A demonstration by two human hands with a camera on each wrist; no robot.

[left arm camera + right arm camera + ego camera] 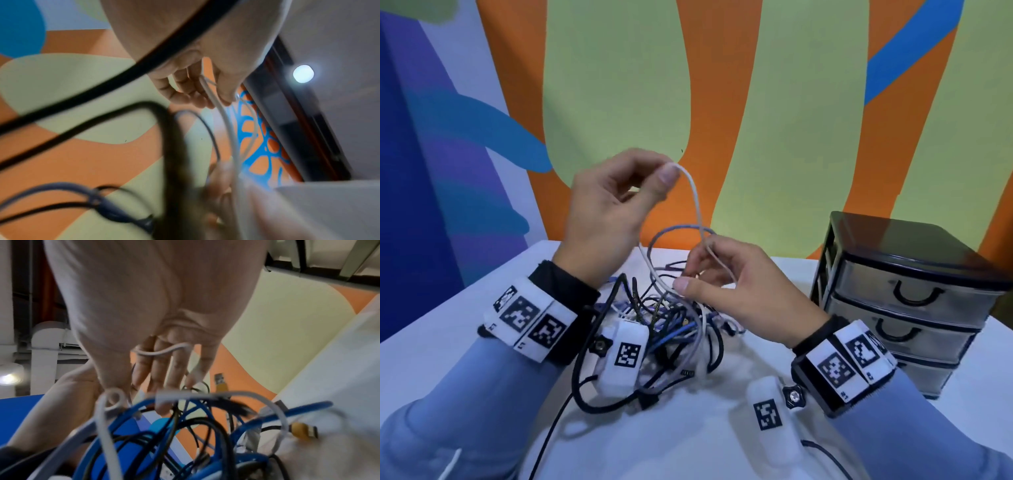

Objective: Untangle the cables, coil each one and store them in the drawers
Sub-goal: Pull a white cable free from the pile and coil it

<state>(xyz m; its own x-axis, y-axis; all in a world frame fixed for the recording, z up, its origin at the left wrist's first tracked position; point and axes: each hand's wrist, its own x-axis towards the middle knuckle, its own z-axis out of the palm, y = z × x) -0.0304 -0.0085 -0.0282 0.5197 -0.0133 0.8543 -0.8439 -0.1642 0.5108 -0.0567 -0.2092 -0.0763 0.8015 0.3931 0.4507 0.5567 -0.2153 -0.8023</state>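
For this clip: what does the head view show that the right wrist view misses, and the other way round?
Only the head view shows the black drawer unit with its three drawers closed, the white table, and the left hand pinching the white cable raised above the pile. Only the right wrist view shows two yellow plugs close up and the cable crossing the fingers. Both show the right hand, the white cable and the tangled cable pile.
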